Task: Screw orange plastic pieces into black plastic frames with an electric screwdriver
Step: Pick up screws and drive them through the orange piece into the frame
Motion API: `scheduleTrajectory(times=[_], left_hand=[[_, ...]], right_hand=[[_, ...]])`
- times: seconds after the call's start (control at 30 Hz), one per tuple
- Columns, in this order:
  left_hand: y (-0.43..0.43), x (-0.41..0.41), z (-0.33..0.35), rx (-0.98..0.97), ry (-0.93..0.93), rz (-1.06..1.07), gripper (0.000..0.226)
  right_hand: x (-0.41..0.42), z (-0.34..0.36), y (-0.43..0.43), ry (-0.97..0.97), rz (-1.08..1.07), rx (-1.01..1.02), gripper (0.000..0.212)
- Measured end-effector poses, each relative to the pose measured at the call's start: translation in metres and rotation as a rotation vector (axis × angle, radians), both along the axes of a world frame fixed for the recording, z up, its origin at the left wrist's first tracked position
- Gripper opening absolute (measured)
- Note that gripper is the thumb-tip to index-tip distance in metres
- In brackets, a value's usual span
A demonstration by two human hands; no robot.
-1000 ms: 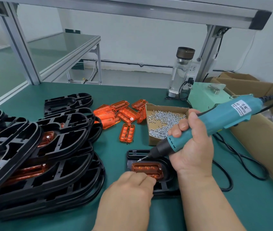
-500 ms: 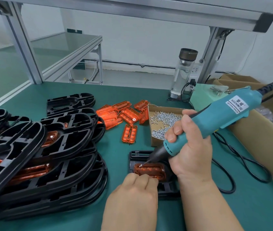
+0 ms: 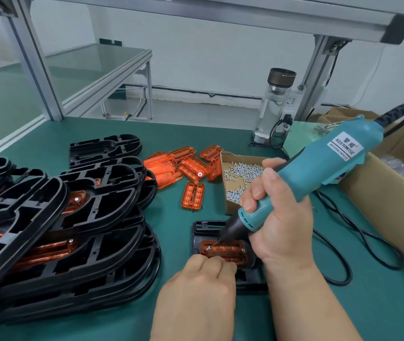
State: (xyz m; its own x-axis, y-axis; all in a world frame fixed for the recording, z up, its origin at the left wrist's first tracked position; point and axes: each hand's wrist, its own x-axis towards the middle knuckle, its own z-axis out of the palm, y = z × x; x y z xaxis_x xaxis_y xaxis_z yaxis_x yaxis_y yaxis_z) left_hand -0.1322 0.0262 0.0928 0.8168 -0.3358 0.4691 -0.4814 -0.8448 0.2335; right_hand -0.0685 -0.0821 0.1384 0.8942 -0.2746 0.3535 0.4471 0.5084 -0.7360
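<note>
A black plastic frame [image 3: 204,228] lies on the green mat in front of me with an orange piece [image 3: 225,252] seated in it. My right hand [image 3: 277,222] grips a teal electric screwdriver [image 3: 319,166], tilted with its bit tip on a screw at the orange piece's left end. My left hand [image 3: 201,289] rests with curled fingers on the frame's near edge, covering part of it; whether it grips anything I cannot tell. Loose orange pieces [image 3: 183,166] lie behind. A cardboard tray of screws [image 3: 243,175] sits beside them.
A stack of black frames with orange pieces [image 3: 60,230] fills the left of the mat. A large cardboard box [image 3: 393,193] stands at the right, the screwdriver's black cable [image 3: 358,244] loops beside it. A glass bottle [image 3: 273,104] and a green power unit [image 3: 299,136] stand at the back.
The screwdriver's bit has dropped from above the frame's top edge onto the screw at the orange piece's left end, and the tool stands steeper. My left hand has stayed on the frame.
</note>
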Motion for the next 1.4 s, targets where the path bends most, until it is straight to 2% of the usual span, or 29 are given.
scheduleTrajectory(times=[0.1, 0.23, 0.3, 0.37, 0.57, 0.73, 0.8, 0.87, 0.9, 0.93, 1.0, 1.07, 1.1, 1.23, 1.4], left_hand=[[0.001, 0.0, 0.001, -0.016, -0.011, -0.011, 0.021], [0.001, 0.0, -0.001, -0.007, 0.001, 0.013, 0.037], [0.001, 0.001, -0.001, -0.011, -0.008, 0.005, 0.033], [0.001, 0.001, -0.001, -0.014, -0.011, -0.02, 0.02], [0.0, 0.001, -0.001, -0.019, 0.041, -0.041, 0.027], [0.0, 0.003, -0.005, -0.015, 0.004, -0.036, 0.029], [0.0, 0.005, -0.008, -0.013, -0.038, -0.034, 0.01], [-0.001, 0.006, -0.009, 0.005, -0.018, -0.028, 0.033], [-0.002, 0.006, -0.008, 0.004, 0.0, -0.01, 0.037], [-0.003, 0.005, -0.008, 0.011, -0.016, -0.001, 0.033], [-0.002, 0.004, -0.005, -0.006, -0.007, 0.004, 0.011], [-0.005, 0.002, -0.006, 0.03, 0.051, 0.009, 0.039], [-0.005, 0.0, -0.004, 0.018, 0.091, 0.033, 0.046], [-0.005, 0.0, -0.003, 0.026, 0.052, 0.006, 0.047], [-0.004, 0.001, -0.002, -0.004, 0.08, 0.005, 0.046]], right_hand=[[0.0, 0.0, 0.001, -0.003, 0.003, -0.011, 0.008], [0.0, -0.001, 0.002, -0.005, -0.001, -0.023, 0.008], [0.0, -0.001, 0.002, -0.017, -0.004, -0.043, 0.008], [0.0, -0.002, 0.002, -0.028, 0.003, -0.064, 0.008], [0.001, -0.003, 0.005, -0.067, 0.085, -0.132, 0.013], [0.005, 0.001, 0.01, -0.105, 0.192, -0.203, 0.013], [0.009, 0.005, 0.013, -0.101, 0.242, -0.264, 0.012], [0.014, 0.009, 0.016, -0.086, 0.307, -0.318, 0.013], [0.016, 0.01, 0.017, -0.078, 0.336, -0.342, 0.013], [0.017, 0.011, 0.018, -0.072, 0.359, -0.359, 0.013], [0.019, 0.011, 0.018, -0.073, 0.39, -0.347, 0.013], [0.019, 0.009, 0.017, -0.081, 0.404, -0.293, 0.013], [0.019, 0.008, 0.016, -0.084, 0.401, -0.272, 0.013], [0.016, 0.007, 0.013, -0.094, 0.401, -0.253, 0.014], [0.017, 0.009, 0.016, -0.112, 0.465, -0.329, 0.014]])
